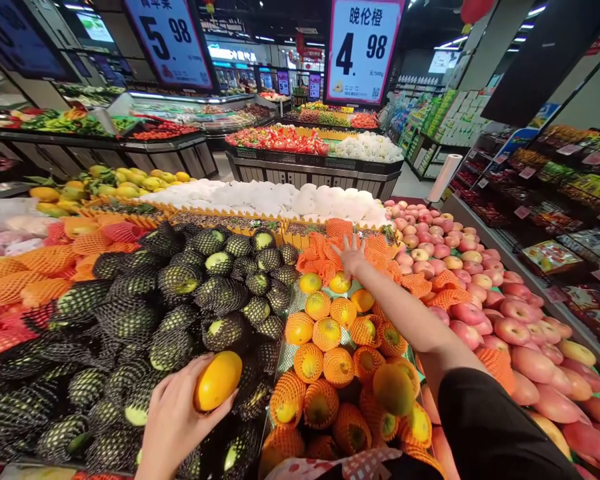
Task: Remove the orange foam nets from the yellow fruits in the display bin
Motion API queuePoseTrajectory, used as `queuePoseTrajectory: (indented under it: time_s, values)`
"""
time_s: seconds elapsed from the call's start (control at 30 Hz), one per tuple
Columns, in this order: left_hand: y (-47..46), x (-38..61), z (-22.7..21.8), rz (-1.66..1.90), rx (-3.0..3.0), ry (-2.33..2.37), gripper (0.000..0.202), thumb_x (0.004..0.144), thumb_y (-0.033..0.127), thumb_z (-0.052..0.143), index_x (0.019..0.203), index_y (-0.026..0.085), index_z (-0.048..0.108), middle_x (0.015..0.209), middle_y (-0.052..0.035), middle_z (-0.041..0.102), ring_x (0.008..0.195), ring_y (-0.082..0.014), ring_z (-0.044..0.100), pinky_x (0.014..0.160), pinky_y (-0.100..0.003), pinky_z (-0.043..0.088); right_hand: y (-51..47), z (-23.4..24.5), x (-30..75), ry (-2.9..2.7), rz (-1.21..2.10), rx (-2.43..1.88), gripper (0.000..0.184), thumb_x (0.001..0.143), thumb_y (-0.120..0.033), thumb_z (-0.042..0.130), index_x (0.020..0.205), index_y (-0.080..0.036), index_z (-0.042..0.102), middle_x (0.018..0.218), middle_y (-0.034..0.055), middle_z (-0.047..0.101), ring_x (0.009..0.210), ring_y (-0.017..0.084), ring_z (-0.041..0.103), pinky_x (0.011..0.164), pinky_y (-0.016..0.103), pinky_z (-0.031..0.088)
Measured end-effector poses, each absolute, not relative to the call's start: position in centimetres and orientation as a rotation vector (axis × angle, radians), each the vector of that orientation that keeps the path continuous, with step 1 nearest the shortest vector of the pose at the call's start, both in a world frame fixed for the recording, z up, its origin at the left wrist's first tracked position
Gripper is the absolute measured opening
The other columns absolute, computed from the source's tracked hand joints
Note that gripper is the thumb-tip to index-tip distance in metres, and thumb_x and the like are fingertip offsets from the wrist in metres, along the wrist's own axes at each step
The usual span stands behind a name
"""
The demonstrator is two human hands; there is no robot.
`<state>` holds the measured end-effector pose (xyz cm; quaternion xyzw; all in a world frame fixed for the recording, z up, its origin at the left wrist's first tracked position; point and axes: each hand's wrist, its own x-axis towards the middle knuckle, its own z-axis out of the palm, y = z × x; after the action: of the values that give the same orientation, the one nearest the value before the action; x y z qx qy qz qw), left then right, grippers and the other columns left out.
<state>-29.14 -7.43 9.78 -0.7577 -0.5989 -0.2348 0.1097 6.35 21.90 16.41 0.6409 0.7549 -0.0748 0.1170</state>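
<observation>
holding a bare orange [219,381], the person's left hand [175,410] had its thumb and fingers wrapped around the fruit, above the green fruit in black foam nets [223,293] and just left of the netted oranges [327,333]. the right hand [351,259] was stretched forward, its fingers spread and grasping nothing that showed, over the heap of orange foam nets [317,257] behind the oranges; whether the fingertips touched the nets could not be told. the right arm, in a black sleeve [495,427], reached across the right side of the orange section. red-and-yellow apples [473,287] lay to the right, fruit in white foam wraps [275,200] filled the row behind, and a price screen [365,53] reading 4.98 hung above.
</observation>
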Motion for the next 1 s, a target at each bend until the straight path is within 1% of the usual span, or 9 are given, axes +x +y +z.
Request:
queuePoseTrajectory:
  time_s: [0.1, 0.23, 0.3, 0.4, 0.47, 0.53, 0.63, 0.77, 1.0]
  values:
    - [-8.3, -29.9, 9.7, -0.714, -2.195, -1.785, 0.058, 0.083, 0.055, 0.065, 0.126, 0.019, 0.051, 0.117, -0.0170, 0.073, 0.096, -0.0341, 0.071, 0.086, -0.046, 0.050, 20.7, 16.9, 5.8, 2.351, -0.197, 1.772, 0.124, 0.061, -0.018, 0.091, 0.163, -0.023, 0.022, 0.170, 0.0213, 0.011, 0.156, 0.045, 0.003, 0.122, 0.066, 0.007]
    - [-9.1, -29.5, 9.0, -0.832, -2.196, -1.845, 0.064, 0.078, 0.052, 0.073, 0.128, 0.019, 0.050, 0.118, -0.0179, 0.072, 0.099, -0.0342, 0.071, 0.086, -0.045, 0.055, 13.6, 17.8, 9.0, 2.702, -0.308, 1.657, 0.091, 0.080, -0.026, 0.079, 0.159, -0.022, 0.035, 0.164, 0.0183, 0.033, 0.151, 0.037, 0.033, 0.122, 0.052, 0.028]
    - [-9.2, -28.1, 8.3, -0.943, -2.222, -1.901, 0.063, 0.078, 0.050, 0.073, 0.128, 0.019, 0.050, 0.116, -0.0161, 0.072, 0.098, -0.0320, 0.072, 0.086, -0.043, 0.057, 7.8, 18.0, 11.5, 2.681, -0.502, 1.602, 0.081, 0.077, -0.031, 0.083, 0.151, -0.023, 0.050, 0.155, 0.0184, 0.048, 0.139, 0.039, 0.049, 0.115, 0.055, 0.039]
    - [-9.2, -24.5, 7.3, -1.217, -2.476, -1.930, 0.054, 0.081, 0.048, 0.064, 0.126, 0.020, 0.050, 0.112, -0.0119, 0.073, 0.094, -0.0275, 0.074, 0.081, -0.039, 0.060, -1.6, 17.4, 14.8, 2.651, -1.002, 1.368, 0.061, 0.078, -0.042, 0.082, 0.136, -0.031, 0.066, 0.131, 0.0088, 0.070, 0.117, 0.033, 0.068, 0.102, 0.049, 0.053]
    - [-9.2, -21.6, 6.7, -1.376, -2.711, -1.934, 0.052, 0.083, 0.046, 0.059, 0.126, 0.020, 0.049, 0.112, -0.0104, 0.072, 0.093, -0.0255, 0.074, 0.079, -0.037, 0.060, -7.1, 16.0, 16.0, 2.712, -1.201, 1.488, 0.047, 0.088, -0.043, 0.072, 0.134, -0.035, 0.066, 0.136, 0.0041, 0.068, 0.126, 0.029, 0.064, 0.107, 0.046, 0.052]
    - [-9.3, -18.6, 6.2, -1.318, -2.874, -1.990, 0.055, 0.079, 0.042, 0.064, 0.128, 0.022, 0.048, 0.116, -0.0103, 0.071, 0.095, -0.0255, 0.073, 0.081, -0.038, 0.060, -11.5, 13.9, 16.3, 2.753, -1.028, 1.998, 0.035, 0.093, -0.042, 0.064, 0.127, -0.034, 0.070, 0.140, 0.0053, 0.065, 0.132, 0.030, 0.059, 0.111, 0.051, 0.049]
    - [-9.6, -14.3, 5.3, -0.991, -3.082, -1.882, 0.069, 0.071, 0.041, 0.077, 0.131, 0.024, 0.050, 0.126, -0.0122, 0.069, 0.106, -0.0303, 0.071, 0.091, -0.043, 0.058, -16.0, 9.9, 16.0, 2.698, -0.695, 2.568, 0.036, 0.095, -0.041, 0.058, 0.128, -0.030, 0.068, 0.129, 0.0095, 0.071, 0.122, 0.032, 0.066, 0.104, 0.054, 0.055]
    - [-10.0, -9.7, 4.2, -0.728, -3.273, -1.528, 0.067, 0.078, 0.033, 0.075, 0.140, 0.023, 0.051, 0.141, -0.0141, 0.060, 0.130, -0.0335, 0.058, 0.109, -0.049, 0.049, -19.9, 6.3, 16.0, 2.672, -0.775, 2.565, 0.041, 0.092, -0.040, 0.063, 0.130, -0.028, 0.067, 0.129, 0.0100, 0.070, 0.122, 0.033, 0.066, 0.105, 0.054, 0.055]
    - [-11.1, -6.5, 2.4, -0.599, -3.008, -1.817, 0.079, 0.091, 0.047, 0.066, 0.159, 0.023, 0.033, 0.145, -0.0222, 0.048, 0.135, -0.0402, 0.047, 0.108, -0.060, 0.044, -21.6, 5.6, 17.4, 2.636, -0.863, 2.487, 0.041, 0.095, -0.043, 0.060, 0.131, -0.025, 0.066, 0.136, 0.0114, 0.066, 0.129, 0.033, 0.061, 0.110, 0.057, 0.049]
